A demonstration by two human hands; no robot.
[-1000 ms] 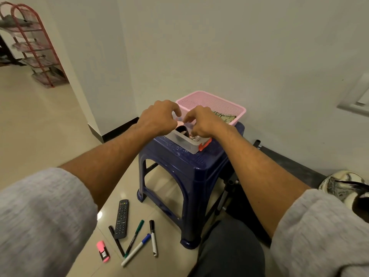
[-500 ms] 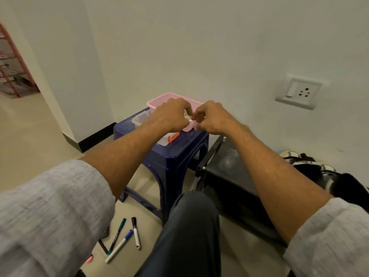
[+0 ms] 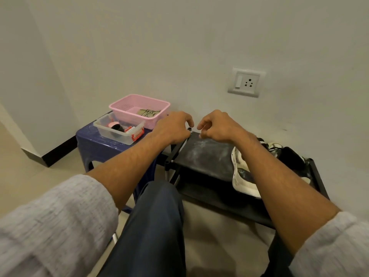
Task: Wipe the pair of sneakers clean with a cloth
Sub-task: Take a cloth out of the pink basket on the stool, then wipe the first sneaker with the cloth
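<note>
A white sneaker (image 3: pixel 242 176) lies on the black shoe rack (image 3: pixel 203 156), partly hidden behind my right forearm. A second, darker sneaker (image 3: pixel 290 156) sits beyond it by the wall. A patterned cloth (image 3: pixel 148 112) lies in the pink basket (image 3: pixel 127 105). My left hand (image 3: pixel 175 126) and my right hand (image 3: pixel 217 126) hover close together over the rack's far left corner, left of the sneakers. Both have their fingers curled in, thumb near forefinger. I see nothing held in either hand.
A blue plastic stool (image 3: pixel 93 142) left of the rack carries the pink basket and a clear box (image 3: pixel 117 134) with a red latch and small items. A wall socket (image 3: pixel 245 82) is above the rack. My knee (image 3: pixel 155 216) rises in front.
The view has swung right, bringing the rack and sneakers into sight. My hands have left the clear box on the stool and now hang over the rack's corner.
</note>
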